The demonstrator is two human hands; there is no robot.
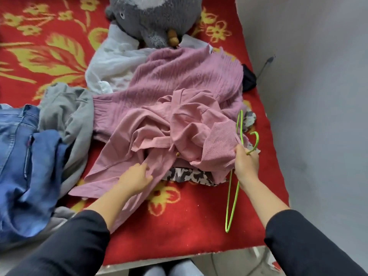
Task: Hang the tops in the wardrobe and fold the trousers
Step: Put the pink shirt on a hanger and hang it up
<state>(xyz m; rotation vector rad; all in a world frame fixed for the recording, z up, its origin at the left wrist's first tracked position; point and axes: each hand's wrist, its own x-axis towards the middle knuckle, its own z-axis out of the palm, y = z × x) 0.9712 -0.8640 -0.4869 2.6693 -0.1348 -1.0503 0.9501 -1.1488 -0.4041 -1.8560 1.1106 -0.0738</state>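
A crumpled pink shirt (151, 136) lies on the bed in front of me. My left hand (135, 177) pinches its lower fabric. My right hand (246, 161) grips a green wire hanger (235, 194) near its hook and also holds a fold of the pink shirt. Behind the shirt lies a mauve knitted sweater (179, 76), with a white top (113, 62) behind that. At the left lie blue jeans (22, 156) and grey trousers (67, 114). A black-and-white patterned garment (185, 175) peeks out from under the pink shirt.
Everything rests on a red blanket with yellow flowers (179, 226). A grey plush toy (155, 18) sits at the back. A grey wall (318, 96) runs along the bed's right side. A dark cloth (248, 77) lies by the wall.
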